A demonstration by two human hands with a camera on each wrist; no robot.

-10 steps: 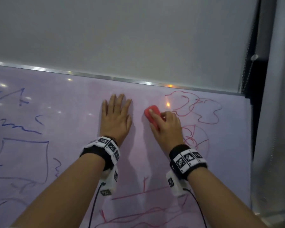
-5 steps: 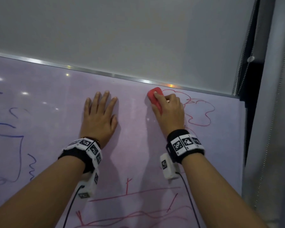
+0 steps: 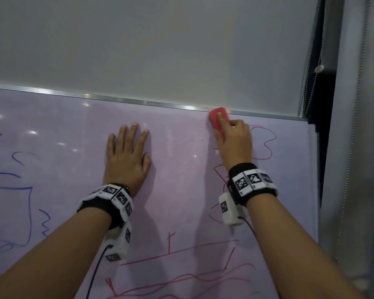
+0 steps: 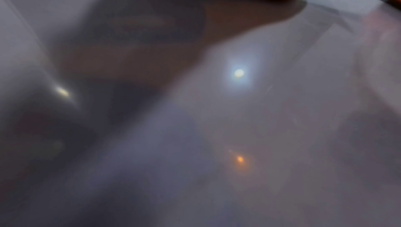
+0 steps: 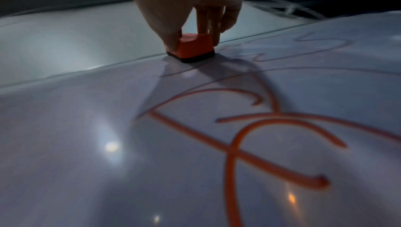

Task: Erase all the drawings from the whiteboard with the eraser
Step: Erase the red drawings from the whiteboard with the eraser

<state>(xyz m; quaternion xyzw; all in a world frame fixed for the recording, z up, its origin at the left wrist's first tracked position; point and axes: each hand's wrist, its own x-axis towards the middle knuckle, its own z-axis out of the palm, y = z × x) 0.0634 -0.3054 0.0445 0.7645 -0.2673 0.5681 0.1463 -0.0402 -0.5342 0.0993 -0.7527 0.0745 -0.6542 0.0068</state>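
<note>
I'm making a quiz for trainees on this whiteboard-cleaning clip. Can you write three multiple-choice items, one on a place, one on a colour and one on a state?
1. Where is the small red block eraser?
A. At the top edge of the glossy whiteboard, by its metal frame
B. At the board's bottom edge
C. Under the left hand

2. What colour are the lines left of the left hand?
A. Green
B. Blue
C. Black

3. How does the right hand stand?
A. Flat and empty on the board
B. Off the board, at rest
C. Gripping the eraser against the board

Answers: 1 A, the eraser touches the frame strip in the head view. 2 B, the blue lines show there. 3 C, the right wrist view shows fingers round the eraser, its dark pad on the board.
</note>
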